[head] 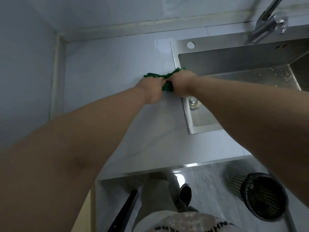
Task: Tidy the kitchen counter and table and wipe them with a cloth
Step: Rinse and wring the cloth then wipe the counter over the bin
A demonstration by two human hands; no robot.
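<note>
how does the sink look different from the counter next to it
The counter is pale, glossy and flat; the sink is grey steel and sunken. The sink's floor carries scattered pale specks; the counter's visible part shows none. Both lie under the green cloth, bunched across their seam.

Counter [103, 67]: smooth, glossy pale stone-look slab w/ faint grey veining; same gloss on the floor [209, 185] tiles, which throw back light. Sink [217, 46] is brushed stainless steel, dull satin finish, w/ pale crumbs speckling its ledge, vs. the tap [267, 25], polished metal, mirror-bright. Cloth [151, 75] is soft green fabric, matt & crumpled; bin [239, 183] is black perforated mesh, metal or plastic can't tell.
</note>
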